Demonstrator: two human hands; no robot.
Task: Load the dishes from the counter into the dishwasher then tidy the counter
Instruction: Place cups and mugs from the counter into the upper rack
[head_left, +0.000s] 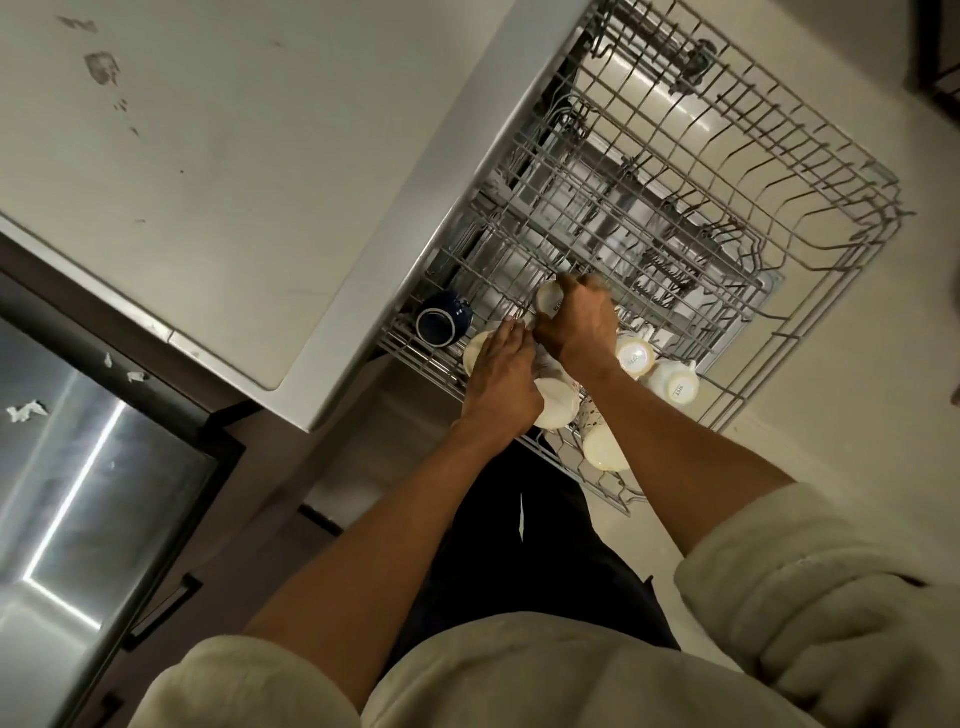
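Observation:
The upper dishwasher rack (810, 291) is pulled out, seen from above. My right hand (576, 322) grips a white cup (549, 299), upside down, over the rack's near left part. My left hand (501, 379) lies with straight fingers on white dishes, over a white bowl (558, 402) and beside a white plate edge (475, 351). A dark blue mug (441, 322) lies on its side at the rack's left corner. Two white cups (635, 356) (675, 384) stand upside down to the right, and another white bowl (602, 447) sits at the near edge.
The white counter (208, 182) with dark stains fills the upper left. A dark glass oven door (104, 457) with paper scraps is at lower left. The far and right parts of the rack hold no dishes. Pale floor lies to the right.

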